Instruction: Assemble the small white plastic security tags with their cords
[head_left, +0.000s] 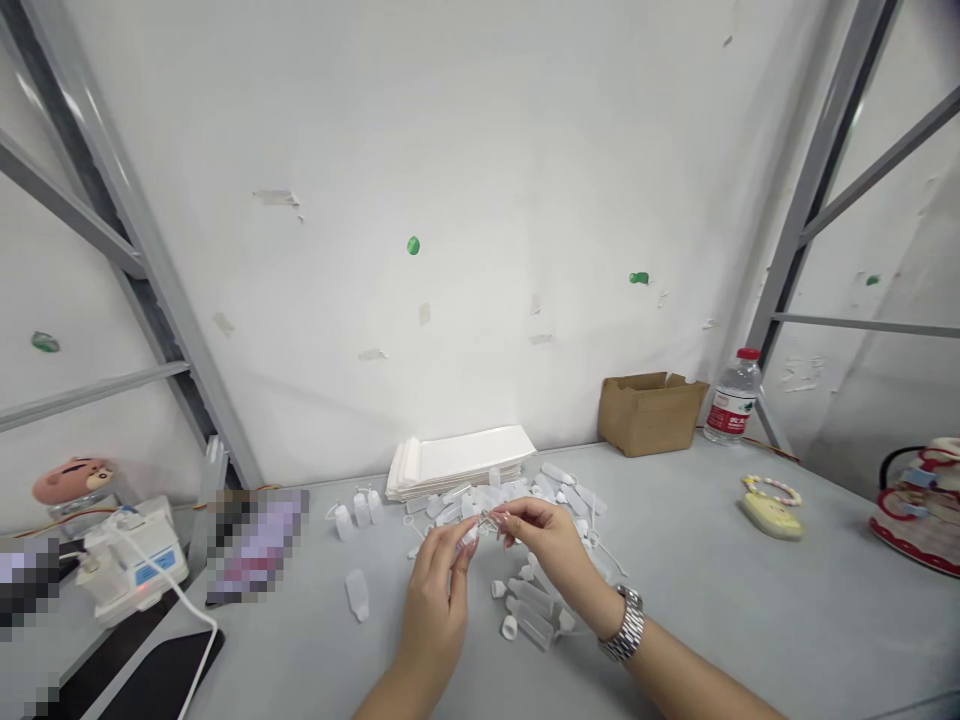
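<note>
My left hand [441, 575] is closed around a small white plastic bottle [469, 537], mostly hidden by the fingers. Close beside it, my right hand [546, 540] pinches a thin pale strap [487, 519] at the bottle's top; its exact shape is too small to tell. Behind and below the hands lies a loose heap of translucent plastic bottles [534, 598], with white caps [509, 627] and looped straps [609, 553] among them. Left of my left hand, several capped bottles [362, 508] stand upright in a group. One flat translucent bottle [357, 595] lies nearer me.
A stack of white trays [469, 455] sits against the wall behind the heap. Further right are a cardboard box [651, 415], a water bottle [731, 400], a yellow case [772, 515] with a beaded loop. A power strip [135, 560] with a white cable is at left.
</note>
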